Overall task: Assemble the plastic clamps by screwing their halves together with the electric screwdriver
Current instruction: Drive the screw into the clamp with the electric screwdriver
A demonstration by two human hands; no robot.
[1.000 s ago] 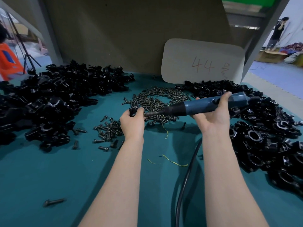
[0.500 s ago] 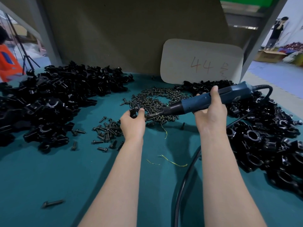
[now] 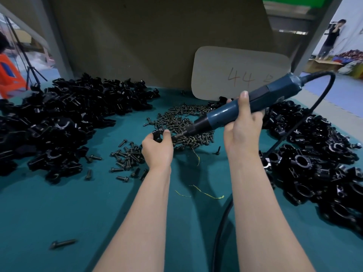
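Left hand: my fingers and thumb were curled round one small black clamp, pinching it above the table.
Clamp: black, held just in front of the screw pile; a screw head showed at its top.
Right hand: wrapped round the barrel of the electric screwdriver, forefinger laid up along the body.
Electric screwdriver: blue body, black nose, tilted down to the left; its tip lay beside my left thumb. Contact with the clamp: I could not tell.
Cable: black, looping from the tool's rear and running down between my forearms.
Left heap: black clamp parts, piled.
Right heap: black clamps, piled.
Loose screws: scattered just left of my left wrist.
Table: teal surface.
Card: marked "44", leaning at the back.
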